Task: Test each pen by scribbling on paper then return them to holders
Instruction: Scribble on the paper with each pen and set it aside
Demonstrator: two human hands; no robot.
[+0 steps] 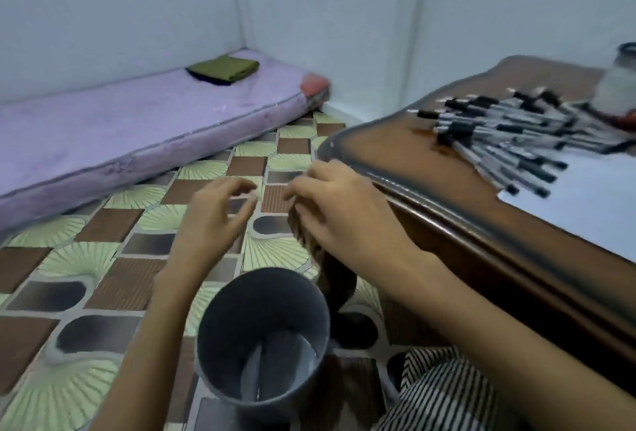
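On wooden table (395, 159): pens (499, 141) heaped, paper (585, 207) | floor (103, 276): grey holder (241, 313), mattress (120, 128) | left hand (213, 220), right hand (340, 214) loose, empty

A folded green cloth (223, 69) lies on a purple mattress (137, 128) on patterned floor (86, 258).

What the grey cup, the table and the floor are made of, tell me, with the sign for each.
Grey cup: probably plastic, mostly matt; smooth, even-coloured wall and thin rim.
Table: looks like varnished wood; brown glossy top with reflections, moulded edge.
Floor: printed vinyl sheet or tiles, I cannot tell which; flat, repeating pattern of fans and blocks.
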